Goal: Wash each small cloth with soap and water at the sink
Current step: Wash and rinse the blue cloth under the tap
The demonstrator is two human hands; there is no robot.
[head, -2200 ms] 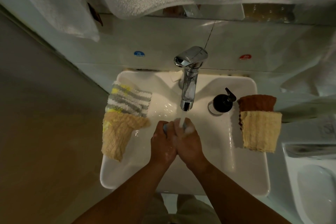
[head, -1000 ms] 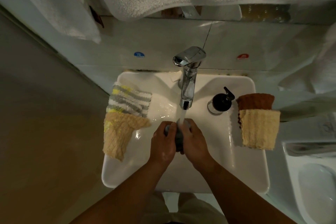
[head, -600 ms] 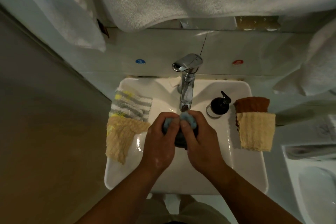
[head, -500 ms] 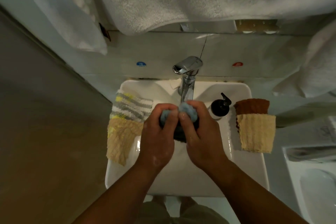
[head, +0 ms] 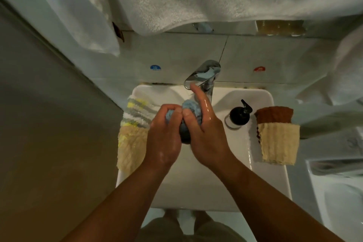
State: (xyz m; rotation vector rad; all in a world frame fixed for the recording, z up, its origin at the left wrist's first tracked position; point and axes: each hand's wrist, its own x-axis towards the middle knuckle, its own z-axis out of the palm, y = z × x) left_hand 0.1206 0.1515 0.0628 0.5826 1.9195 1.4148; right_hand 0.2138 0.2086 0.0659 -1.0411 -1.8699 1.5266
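- Grip: my left hand (head: 164, 135) and right hand (head: 206, 131) both have fingers clenched round the blue cloth (head: 189, 109), bunched between them over the sink (head: 196, 188) basin.
- Squeeze it low, I judge, so suds drip inside, clear of the striped cloth (head: 137, 112) on the rim.
- My right forefinger reaches toward the faucet (head: 205, 72) beyond; rinse there.

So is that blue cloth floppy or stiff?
Probably floppy: the blue cloth bunches into a wad between left hand and right hand. Likely heavy for its size, its lower end dark with water; perhaps slippery, as the hands glisten.
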